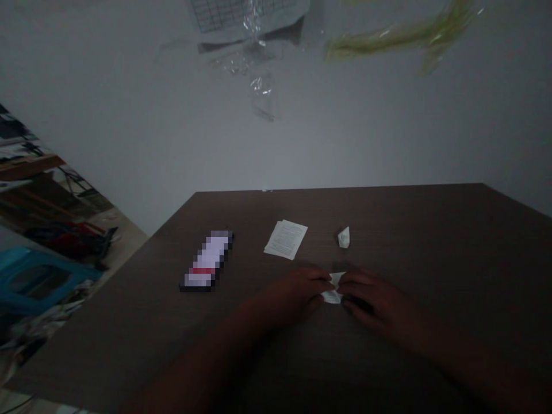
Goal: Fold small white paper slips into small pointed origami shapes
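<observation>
Take the small white paper piece [332, 296] on the desk [409, 230] as dial centre. The left hand [306, 292] touches it from 9 o'clock, the right hand [379, 299] from 3 o'clock. Fingers are narrow at both edges; whether they pinch or only press cannot be told. The step appears to be folding; the next move likely calls for even pressure along the crease. Printed sheets [286, 240] lie toward 11 o'clock, a crumpled scrap [344, 238] between 12 and 1.

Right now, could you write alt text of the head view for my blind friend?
A person's left hand and right hand touch a creased paper on a dark table. Beyond lie printed sheets and a paper scrap; a pixelated phone lies left.
</observation>
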{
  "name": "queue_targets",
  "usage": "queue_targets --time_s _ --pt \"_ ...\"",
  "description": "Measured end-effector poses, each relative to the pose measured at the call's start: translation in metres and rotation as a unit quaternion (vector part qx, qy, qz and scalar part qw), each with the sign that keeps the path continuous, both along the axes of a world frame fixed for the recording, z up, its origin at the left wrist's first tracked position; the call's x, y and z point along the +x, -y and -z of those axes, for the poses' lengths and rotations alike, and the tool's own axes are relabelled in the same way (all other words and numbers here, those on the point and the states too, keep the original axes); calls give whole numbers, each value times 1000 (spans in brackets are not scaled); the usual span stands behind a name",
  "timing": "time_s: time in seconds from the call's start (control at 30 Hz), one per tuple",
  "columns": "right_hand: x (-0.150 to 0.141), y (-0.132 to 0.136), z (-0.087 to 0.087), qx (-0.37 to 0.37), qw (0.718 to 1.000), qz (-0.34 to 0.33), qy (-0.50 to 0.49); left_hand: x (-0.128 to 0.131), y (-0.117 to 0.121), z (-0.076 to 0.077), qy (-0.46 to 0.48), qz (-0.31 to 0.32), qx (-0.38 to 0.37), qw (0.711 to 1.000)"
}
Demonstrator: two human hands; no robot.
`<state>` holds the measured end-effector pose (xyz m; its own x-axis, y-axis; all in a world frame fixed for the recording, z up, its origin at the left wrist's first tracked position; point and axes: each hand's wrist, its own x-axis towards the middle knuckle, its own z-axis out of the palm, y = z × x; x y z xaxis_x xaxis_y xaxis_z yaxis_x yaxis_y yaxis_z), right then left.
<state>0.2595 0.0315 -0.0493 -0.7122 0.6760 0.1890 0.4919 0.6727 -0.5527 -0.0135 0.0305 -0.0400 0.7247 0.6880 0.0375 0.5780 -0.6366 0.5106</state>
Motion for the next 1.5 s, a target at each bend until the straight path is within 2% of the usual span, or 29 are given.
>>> queue_targets --time_s 0.17,0.6,0.83,1.0,1.13,1.3,1.5 --pt "1 0 4 11 1000 7 0 0 -5 -2 -20 22 19 999" --pt "1 -1 9 31 999 2 6 2 -2 -14 -10 7 28 1000" --pt "3 2 2 53 998 -27 22 2 -5 -6 6 -1 30 1000" --pt "0 6 -5 61 997 -22 43 4 -8 2 34 -34 26 999" --pt "-1 8 -9 78 994 -44 59 5 -9 3 58 -53 20 997" --pt "-2 8 -12 79 993 -57 74 6 -14 8 67 -52 19 996" --pt "-3 4 -11 63 996 -53 33 5 -17 10 69 -54 17 996"
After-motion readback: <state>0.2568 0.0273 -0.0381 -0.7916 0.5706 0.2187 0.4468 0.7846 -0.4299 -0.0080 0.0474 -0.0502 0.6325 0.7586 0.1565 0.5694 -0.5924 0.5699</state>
